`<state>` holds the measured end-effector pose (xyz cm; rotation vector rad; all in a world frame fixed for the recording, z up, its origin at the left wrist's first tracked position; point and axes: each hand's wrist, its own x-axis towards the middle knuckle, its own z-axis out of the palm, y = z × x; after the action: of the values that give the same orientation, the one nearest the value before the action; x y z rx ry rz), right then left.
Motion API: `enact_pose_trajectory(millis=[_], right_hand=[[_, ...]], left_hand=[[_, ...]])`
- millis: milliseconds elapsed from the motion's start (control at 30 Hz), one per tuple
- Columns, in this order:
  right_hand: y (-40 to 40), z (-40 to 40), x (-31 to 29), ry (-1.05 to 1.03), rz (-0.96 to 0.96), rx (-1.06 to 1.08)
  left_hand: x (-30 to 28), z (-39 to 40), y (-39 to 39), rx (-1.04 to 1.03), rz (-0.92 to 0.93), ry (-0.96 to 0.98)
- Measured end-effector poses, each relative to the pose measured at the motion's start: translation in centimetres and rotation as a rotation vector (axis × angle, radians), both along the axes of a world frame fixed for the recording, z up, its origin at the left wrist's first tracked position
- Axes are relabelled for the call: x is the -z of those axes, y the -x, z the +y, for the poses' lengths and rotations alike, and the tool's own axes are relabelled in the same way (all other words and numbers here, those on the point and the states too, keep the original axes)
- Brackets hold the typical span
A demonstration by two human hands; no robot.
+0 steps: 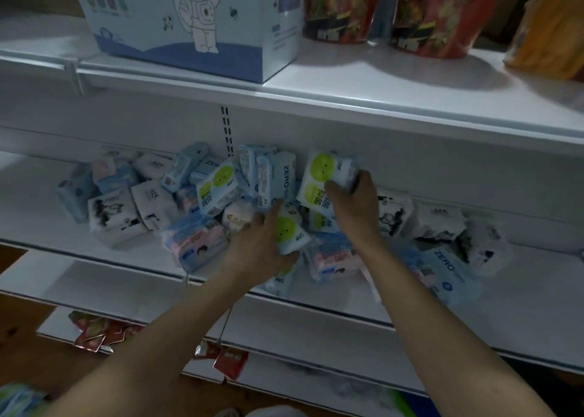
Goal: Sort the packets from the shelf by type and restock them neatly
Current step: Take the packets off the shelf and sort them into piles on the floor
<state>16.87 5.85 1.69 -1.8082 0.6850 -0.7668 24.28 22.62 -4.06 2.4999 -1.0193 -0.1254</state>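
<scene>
Head view: the left hand [262,242] grips a green-dot packet [289,233] near the middle shelf's [347,303] front edge; the right hand [354,201] grips another green-dot packet [325,176] by the shelf's back wall, amid jumbled packets [189,192].

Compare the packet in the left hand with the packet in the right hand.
The left hand grips a green-dot packet low at the front of the pile; the right hand holds its green-dot packet higher, up near the shelf's back wall.
The left packet shows one green circle; the right packet shows a green and a paler yellow circle.
The left packet is more covered by fingers.
Both are white packs of apparently the same type.
</scene>
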Motion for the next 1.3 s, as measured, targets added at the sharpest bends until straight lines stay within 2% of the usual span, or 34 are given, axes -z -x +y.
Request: enact_pose_trajectory(millis=[67, 167, 400, 567, 733, 967, 1100, 1300], right_hand=[[1.2, -0.4, -0.6, -0.058, -0.095, -0.047], [2.8, -0.1, -0.9, -0.115, -0.131, -0.180], [2.9, 4.9, 1.9, -0.149, 0.023, -0.453], [3.0, 11.1, 2.6, -0.232, 0.099, -0.653], [1.9, 18.0, 3.2, -0.264, 0.176, -0.847], [0.5, 30.8, 5.9, -0.463, 0.309, -1.082], [-0.3, 38.9, 7.9, -0.353, 0.432, -1.104], [-2.6, 49.3, 10.6, -0.199, 0.533, -1.263]], left_hand=[[-1.1, 0.6, 0.5, -0.040, 0.019, 0.087], [-2.4, 1.6, 1.4, -0.150, 0.027, 0.206], [-2.7, 5.0, 4.7, -0.488, -0.146, 0.351], [-2.2, 10.3, 6.1, -0.686, -0.073, 0.369], [-1.5, 18.0, 7.2, -0.843, 0.146, 0.366], [0.0, 33.5, 10.5, -0.982, 0.327, 0.366], [2.3, 43.1, 13.1, -1.174, 0.376, 0.398], [6.8, 55.2, 15.7, -1.478, 0.316, 0.593]])
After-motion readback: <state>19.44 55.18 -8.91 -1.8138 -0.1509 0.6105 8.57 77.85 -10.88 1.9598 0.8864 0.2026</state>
